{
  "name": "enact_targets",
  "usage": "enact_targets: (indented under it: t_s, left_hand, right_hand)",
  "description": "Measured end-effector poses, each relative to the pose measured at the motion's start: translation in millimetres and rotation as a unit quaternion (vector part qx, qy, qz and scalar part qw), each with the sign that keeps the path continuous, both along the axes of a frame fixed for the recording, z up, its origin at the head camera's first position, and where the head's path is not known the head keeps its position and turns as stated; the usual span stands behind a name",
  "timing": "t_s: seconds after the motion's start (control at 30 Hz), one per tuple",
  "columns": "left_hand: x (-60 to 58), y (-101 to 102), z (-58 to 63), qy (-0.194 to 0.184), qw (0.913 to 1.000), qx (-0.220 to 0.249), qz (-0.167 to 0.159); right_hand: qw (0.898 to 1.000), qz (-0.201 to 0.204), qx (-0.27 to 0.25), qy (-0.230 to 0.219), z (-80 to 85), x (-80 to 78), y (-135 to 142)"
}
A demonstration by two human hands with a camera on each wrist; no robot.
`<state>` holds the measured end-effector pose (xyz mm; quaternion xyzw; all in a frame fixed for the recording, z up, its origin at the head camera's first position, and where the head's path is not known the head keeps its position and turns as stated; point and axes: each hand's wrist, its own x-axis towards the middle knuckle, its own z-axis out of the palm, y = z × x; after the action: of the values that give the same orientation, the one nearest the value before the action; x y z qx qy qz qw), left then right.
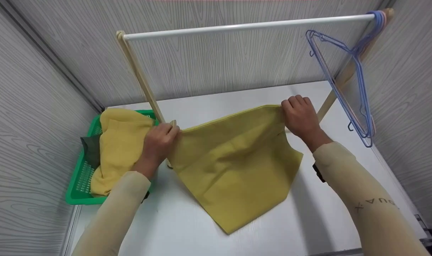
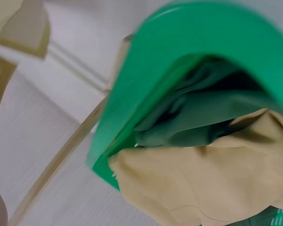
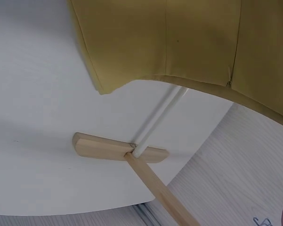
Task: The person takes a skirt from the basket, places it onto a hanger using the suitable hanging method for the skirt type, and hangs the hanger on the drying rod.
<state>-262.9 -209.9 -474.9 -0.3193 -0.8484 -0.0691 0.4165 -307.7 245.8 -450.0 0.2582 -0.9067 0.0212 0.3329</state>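
Mustard-yellow shorts hang folded in half over the white table, their straight waist edge uppermost. My left hand grips the upper left corner, beside the rack's left post. At the upper right corner, my right hand grips the same edge, higher than the left. A curved edge dips in below the right hand, and the lower corner points down toward the front. In the right wrist view the shorts show seams and a curved lower border. The fingertips of both hands are mostly hidden behind the cloth.
A green basket at the left holds a yellow cloth and a dark green cloth. Behind the shorts stands a wooden rack with a white rod. Blue and pink hangers hang at its right end. Grey wood-patterned walls enclose the table.
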Motion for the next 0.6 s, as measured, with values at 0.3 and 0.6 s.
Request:
enact_targets:
  t_s: [0.3, 0.6]
  left_hand:
    - [2.1, 3.4, -15.4, -0.107, 0.9894, -0.094, 0.028]
    - [13.1, 11.1, -44.0, -0.115, 0.9901, -0.071, 0.037]
  right_hand:
    - [1.0, -0.008, 0.015, -0.019, -4.9, 3.8, -2.2]
    - [0.993, -0.084, -0.032, -0.081, -6.1, 7.5, -9.7]
